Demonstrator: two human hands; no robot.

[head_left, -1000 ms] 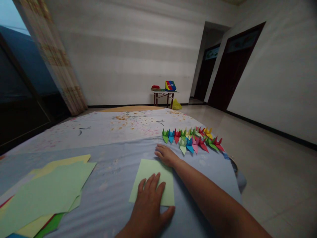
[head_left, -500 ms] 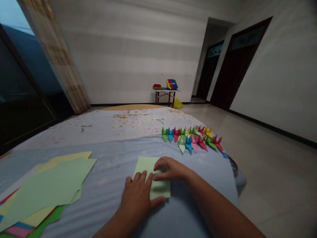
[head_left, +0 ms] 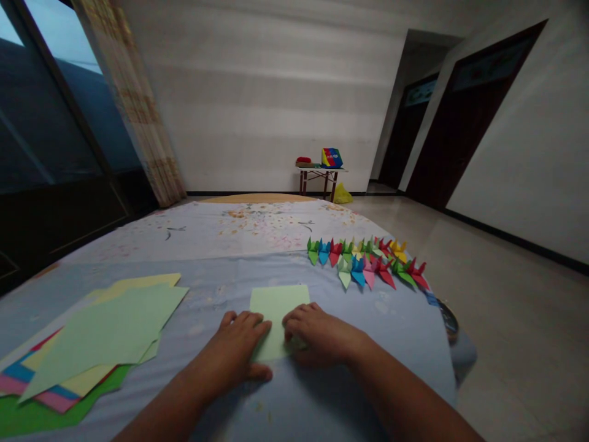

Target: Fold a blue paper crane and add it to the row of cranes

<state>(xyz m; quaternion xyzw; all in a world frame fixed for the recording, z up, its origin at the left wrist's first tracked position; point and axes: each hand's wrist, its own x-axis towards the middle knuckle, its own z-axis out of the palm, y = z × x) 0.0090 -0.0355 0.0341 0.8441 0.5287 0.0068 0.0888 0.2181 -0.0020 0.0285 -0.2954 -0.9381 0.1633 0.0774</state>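
Hands (head_left: 239, 344) (head_left: 317, 334) now together on paper (head_left: 279, 304)

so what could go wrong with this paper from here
1. The light green sheet lies on a soft-looking blue bedsheet, so a crease pressed by the left hand and right hand may come out uneven.
2. Both hands cover the sheet's near edge, so misaligned corners could go unseen.
3. The paper cranes sit just beyond the right hand; a wide sweep might knock them.
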